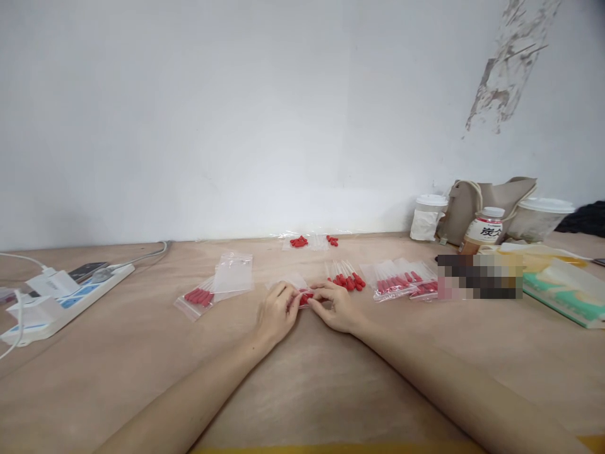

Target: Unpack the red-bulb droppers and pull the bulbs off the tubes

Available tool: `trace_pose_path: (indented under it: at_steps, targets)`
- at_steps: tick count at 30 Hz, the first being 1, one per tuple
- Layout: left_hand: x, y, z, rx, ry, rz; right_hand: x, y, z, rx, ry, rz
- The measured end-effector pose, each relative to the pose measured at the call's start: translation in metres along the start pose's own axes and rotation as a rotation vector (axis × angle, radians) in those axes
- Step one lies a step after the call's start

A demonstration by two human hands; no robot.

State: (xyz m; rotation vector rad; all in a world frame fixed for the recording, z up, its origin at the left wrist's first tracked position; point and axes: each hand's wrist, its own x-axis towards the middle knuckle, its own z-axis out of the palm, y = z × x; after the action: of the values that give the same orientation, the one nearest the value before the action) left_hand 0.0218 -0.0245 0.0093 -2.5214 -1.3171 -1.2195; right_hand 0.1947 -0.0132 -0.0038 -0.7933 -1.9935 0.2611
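Bench (302,391), brown-covered, carrying all items; landmark, the held bag (306,299), a small transparent sachet with red-tipped contents, lying between the two hands. Left hand (278,310), at the left end of the held bag: fingers curled in, closed to a pinch on its edge. Right hand (334,307), at the right end: fingers bent, thumb and forefinger nearly together on the plastic; the two-sided grip probably keeps the thin film flat and steady. One filled bag (198,296), left of the held bag, partly under flat bags (234,271), likely placed within easy left-hand reach. Loose red-tipped sticks (347,277), right of and beyond the held bag, tips toward the person, presumably for quick picking. Row of filled bags (401,279), farther right of the held bag, overlapping, seemingly grouped to one side. Two clusters of red pieces (299,241) in transparent plastic, well beyond the held bag, near the wall (283,113), perhaps parked out of the way.
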Motion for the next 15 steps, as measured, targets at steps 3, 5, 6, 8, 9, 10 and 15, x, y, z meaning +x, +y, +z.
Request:
trace_pose_path:
  at_steps: [3, 5, 6, 8, 9, 10, 15]
  targets:
    - [-0.005, 0.011, 0.001, 0.028, -0.070, 0.050, 0.001, -0.002, 0.008, 0.061, 0.105, 0.174]
    - [-0.006, 0.016, 0.005, 0.008, -0.104, 0.063, 0.001, -0.001, 0.013, 0.088, 0.120, 0.316]
    - [-0.007, 0.017, 0.006, -0.005, -0.111, 0.055, 0.001, -0.001, 0.015, 0.102, 0.117, 0.385]
    - [-0.005, 0.018, 0.008, -0.032, -0.108, 0.017, 0.001, 0.001, 0.018, 0.126, 0.099, 0.480]
    - [-0.003, 0.017, 0.008, -0.041, -0.103, 0.001, 0.002, 0.002, 0.019, 0.136, 0.084, 0.499]
    - [0.000, 0.015, 0.006, -0.047, -0.092, -0.011, 0.002, 0.002, 0.019, 0.144, 0.067, 0.503]
    - [0.018, 0.000, -0.015, -0.047, -0.027, 0.000, 0.004, 0.001, 0.017, 0.162, -0.037, 0.424]
